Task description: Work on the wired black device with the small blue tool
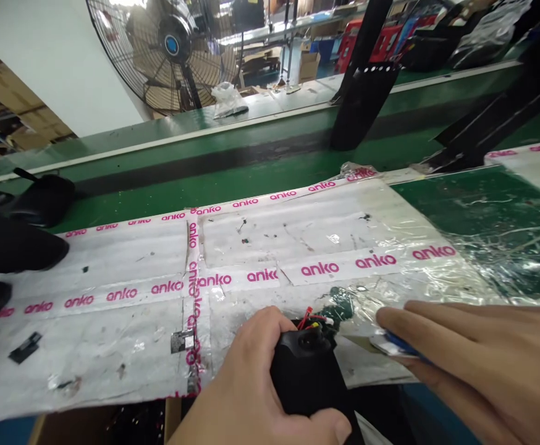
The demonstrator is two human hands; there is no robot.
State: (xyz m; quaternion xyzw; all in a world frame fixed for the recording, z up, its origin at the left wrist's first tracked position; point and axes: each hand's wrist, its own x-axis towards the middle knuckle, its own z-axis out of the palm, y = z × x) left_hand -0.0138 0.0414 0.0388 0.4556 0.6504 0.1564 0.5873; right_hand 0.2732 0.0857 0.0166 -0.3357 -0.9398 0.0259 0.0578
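1. Black plastic housing (307, 371) sits at the near edge of the worktop (112, 346), upright in the left hand (251, 383), with red and white wires (314, 319) sprouting from its far end.
2. That left hand is wrapped around the housing, fingers curled over its left side and thumb along the near bottom; the grip looks firm rather than pinched.
3. Just right of it, the right hand (474, 352) lies nearly flat, fingers held together and pointing left, pressing a thin blue-and-white piece (397, 343) against the worktop. Fingertips stop just short of the wires.
4. White sheeting (298, 241) banded with pink "anko" tape (320, 269) covers the worktop; a small black scrap (25, 347) lies on it at the near left, and dark items (33, 201) sit at the far left.
5. Beyond runs a green belt (251, 167), with a large fan (168, 49) and a black post (362, 93) on the far side.
6. To do this step well, I judge the housing should be kept steady with its open end facing up, so the wires stay clear of the grip.
7. The thin piece likely needs sliding, not lifting, toward the opening, with the wires kept unkinked.
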